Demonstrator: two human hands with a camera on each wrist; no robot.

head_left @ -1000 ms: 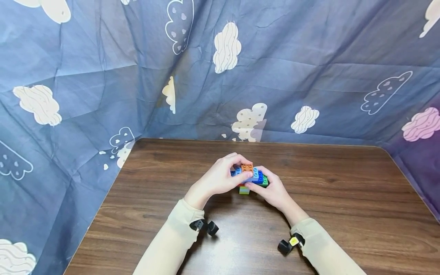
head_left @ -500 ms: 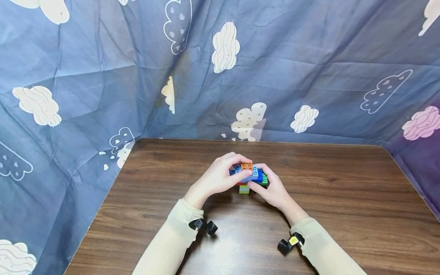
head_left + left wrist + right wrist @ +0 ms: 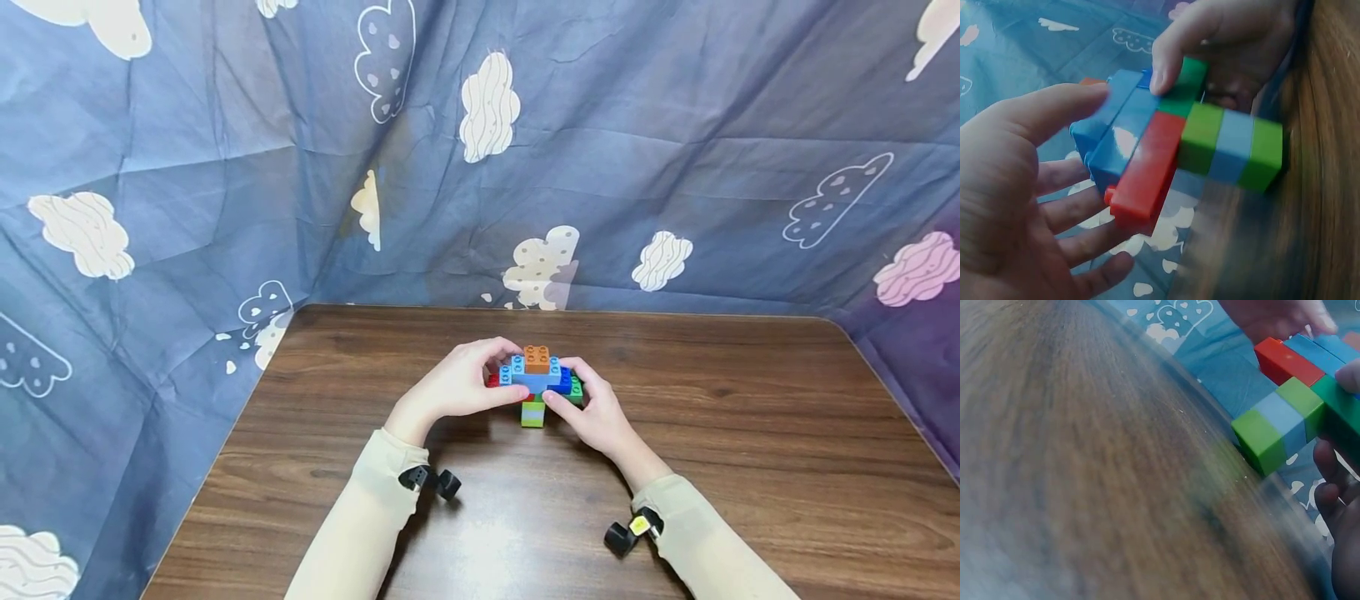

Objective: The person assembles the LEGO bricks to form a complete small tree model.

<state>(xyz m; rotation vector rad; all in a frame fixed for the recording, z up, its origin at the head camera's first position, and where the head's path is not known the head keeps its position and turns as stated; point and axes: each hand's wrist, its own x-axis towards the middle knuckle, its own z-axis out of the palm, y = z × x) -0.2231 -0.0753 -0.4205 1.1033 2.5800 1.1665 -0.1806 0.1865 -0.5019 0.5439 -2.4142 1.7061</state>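
Observation:
A toy-brick structure (image 3: 534, 384) is at the table's middle, its wide upper layers over a lime-and-pale-blue column (image 3: 1233, 147). An orange brick (image 3: 537, 359) tops light blue ones; red (image 3: 1150, 169), dark blue and green (image 3: 576, 390) bricks show at the sides. My right hand (image 3: 600, 417) pinches the right end, thumb in front and fingers behind. Around the left end my left hand (image 3: 450, 379) is loosely spread: the thumb lies along the front, and the fingers reach behind, partly hidden. Whether the column touches the table I cannot tell.
The brown wooden table (image 3: 337, 500) extends around both forearms. A blue cloth (image 3: 420, 192) with cloud shapes hangs behind its far edge and at the sides. Small black devices (image 3: 448, 485) are strapped at both wrists.
My left hand has come off the orange brick and shifted left and slightly down to the structure's left end, uncovering the orange brick. The right hand keeps nearly the same hold.

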